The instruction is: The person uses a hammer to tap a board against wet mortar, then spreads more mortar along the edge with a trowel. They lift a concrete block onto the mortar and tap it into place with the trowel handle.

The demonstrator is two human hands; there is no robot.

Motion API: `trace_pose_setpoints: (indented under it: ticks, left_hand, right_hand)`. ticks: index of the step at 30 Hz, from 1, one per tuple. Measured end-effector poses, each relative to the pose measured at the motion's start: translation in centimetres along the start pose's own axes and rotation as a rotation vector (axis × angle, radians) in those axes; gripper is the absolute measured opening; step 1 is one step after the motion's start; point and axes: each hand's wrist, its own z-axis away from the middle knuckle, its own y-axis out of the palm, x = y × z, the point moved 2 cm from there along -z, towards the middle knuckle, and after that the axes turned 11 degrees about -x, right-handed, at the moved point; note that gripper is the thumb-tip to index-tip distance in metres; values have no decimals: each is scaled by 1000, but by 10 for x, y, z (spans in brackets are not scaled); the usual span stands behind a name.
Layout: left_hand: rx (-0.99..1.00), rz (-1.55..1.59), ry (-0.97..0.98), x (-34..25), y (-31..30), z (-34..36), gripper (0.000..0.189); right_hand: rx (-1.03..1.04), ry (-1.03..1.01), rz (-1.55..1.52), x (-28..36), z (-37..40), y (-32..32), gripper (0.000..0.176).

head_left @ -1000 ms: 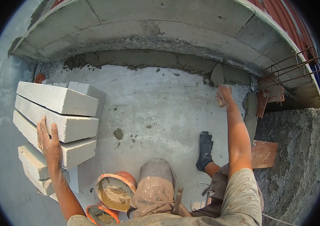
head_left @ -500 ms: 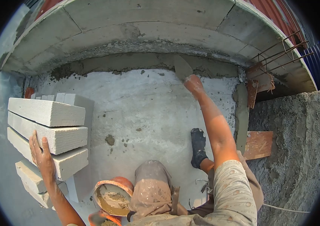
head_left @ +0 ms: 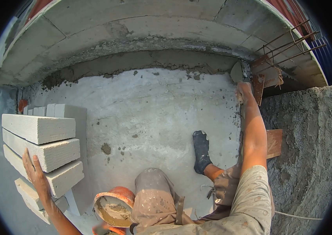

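Observation:
My right hand [head_left: 244,92] is stretched far forward and grips the handle of a trowel [head_left: 236,72], whose blade lies on the grey mortar strip [head_left: 146,62] at the foot of the block wall [head_left: 134,27], near its right end. My left hand [head_left: 36,174] rests flat with fingers spread on the lower grey blocks of a stack of blocks [head_left: 40,147] at the left. It holds nothing. My knee [head_left: 154,196] and a dark shoe [head_left: 202,150] show on the concrete floor [head_left: 154,113].
An orange bucket [head_left: 113,203] with wet mortar stands by my knee. Rusty rebar [head_left: 287,43] sticks out at the top right, above a rough concrete column [head_left: 303,149] with wooden formwork boards [head_left: 273,143].
My right hand swung the trowel along the mortar strip, left to the middle and then back to the right end. My left hand stayed on the blocks.

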Motion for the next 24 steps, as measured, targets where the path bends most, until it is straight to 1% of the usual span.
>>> trace_pose_setpoints:
  ticks: [3, 6, 9, 12, 15, 18, 21, 24]
  left_hand:
    - [15, 9, 5, 1, -2, -1, 63]
    - [11, 17, 3, -1, -2, -1, 63]
    - [6, 17, -6, -6, -1, 1, 62]
    - [4, 10, -3, -6, -2, 1, 62]
    - [0, 9, -5, -5, -4, 2, 62]
    - [-4, 3, 0, -5, 0, 2, 62]
    - [5, 17, 8, -5, -2, 0, 62]
    - [18, 44, -3, -7, -2, 0, 64]
  right_hand:
    - [-63, 58, 0, 4, -11, 4, 22]
    - [-12, 83, 21, 10, -10, 9, 24]
    - [110, 89, 28, 26, 0, -7, 25]
    - [-40, 73, 51, 15, -22, -4, 26]
    - [53, 90, 58, 9, -28, 9, 26]
    - [178, 77, 1, 24, 2, 5, 25]
    - [51, 41, 3, 14, -15, -6, 24]
    - [6, 97, 7, 7, -27, -3, 24]
